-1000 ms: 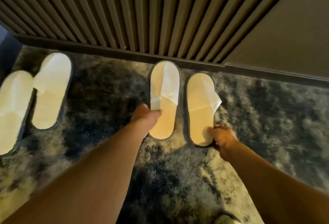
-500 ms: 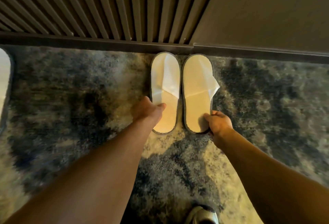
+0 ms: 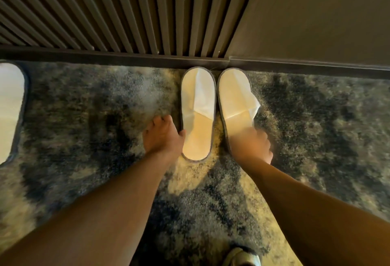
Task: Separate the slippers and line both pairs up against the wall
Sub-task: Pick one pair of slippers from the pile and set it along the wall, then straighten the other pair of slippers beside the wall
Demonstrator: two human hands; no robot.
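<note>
Two white slippers with grey rims lie side by side on the carpet, toes touching the dark baseboard (image 3: 126, 59). My left hand (image 3: 162, 137) rests on the carpet beside the left slipper (image 3: 198, 113). Its thumb tip just touches the slipper's rim and its fingers curl away from it. My right hand (image 3: 251, 145) is motion-blurred and covers the heel of the right slipper (image 3: 235, 96), so its grip is unclear. One slipper of the other pair (image 3: 10, 107) shows at the far left edge, its toe close to the wall.
A slatted wall panel (image 3: 116, 12) and a plain wall (image 3: 316, 16) rise behind the baseboard. Mottled dark carpet (image 3: 95, 118) stretches between the two pairs. The tip of a shoe (image 3: 240, 257) shows at the bottom edge.
Both slippers slid forward to the baseboard and closer together. My left thumb has come off the insole to the rim, and the view has shifted right, leaving one far-left slipper visible.
</note>
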